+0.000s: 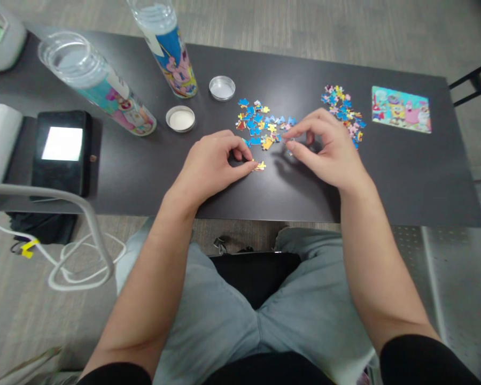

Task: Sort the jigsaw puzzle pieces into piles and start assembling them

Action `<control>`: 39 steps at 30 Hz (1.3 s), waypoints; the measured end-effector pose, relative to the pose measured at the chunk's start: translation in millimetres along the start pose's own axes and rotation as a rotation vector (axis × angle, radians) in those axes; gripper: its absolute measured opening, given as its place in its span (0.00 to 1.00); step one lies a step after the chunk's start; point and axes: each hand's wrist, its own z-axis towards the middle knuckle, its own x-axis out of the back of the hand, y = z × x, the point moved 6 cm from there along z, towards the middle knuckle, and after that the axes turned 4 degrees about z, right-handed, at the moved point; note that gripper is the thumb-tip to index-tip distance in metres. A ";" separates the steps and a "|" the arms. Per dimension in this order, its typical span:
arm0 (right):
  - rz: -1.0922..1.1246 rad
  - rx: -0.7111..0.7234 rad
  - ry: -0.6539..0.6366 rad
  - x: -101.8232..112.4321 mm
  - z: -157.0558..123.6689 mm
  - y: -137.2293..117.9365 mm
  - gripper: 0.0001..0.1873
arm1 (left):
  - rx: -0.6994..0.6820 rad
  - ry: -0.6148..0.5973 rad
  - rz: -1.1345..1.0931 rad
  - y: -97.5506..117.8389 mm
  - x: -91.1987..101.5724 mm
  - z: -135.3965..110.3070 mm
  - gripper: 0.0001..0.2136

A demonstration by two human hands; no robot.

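Observation:
My left hand (214,166) rests near the front of the dark table, with thumb and index finger pinched on a small yellow jigsaw puzzle piece (260,167) lying on the surface. To the right, my right hand (328,147) hovers over the table, thumb and fingertips close together around a small puzzle piece (290,153), partly hidden by the thumb. Between and beyond the hands lies a loose pile of blue, yellow and red puzzle pieces (255,124). A second pile (339,100) spreads behind my right hand, which covers part of it.
A cartoon picture card (401,109) lies at the right. Two clear bottles with cartoon labels, one nearer (116,96) and one farther (172,59), stand at the left beside two round lids (180,118) (222,88). A black device (62,152) with a lit screen sits farther left.

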 end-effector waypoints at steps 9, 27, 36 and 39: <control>0.012 -0.117 -0.044 26.6 -12.9 27.3 0.04 | -0.047 -0.030 0.081 16.0 -15.7 8.4 0.05; -0.052 -0.071 0.044 0.3 -3.2 33.2 0.06 | -0.079 -0.032 0.004 9.4 -18.6 16.9 0.07; -0.021 -0.098 0.063 2.5 -5.3 33.0 0.07 | -0.099 0.067 -0.146 1.5 -3.3 13.7 0.02; -0.016 -0.066 0.058 3.7 -5.6 27.8 0.06 | -0.061 0.177 -0.064 -8.4 9.4 12.3 0.06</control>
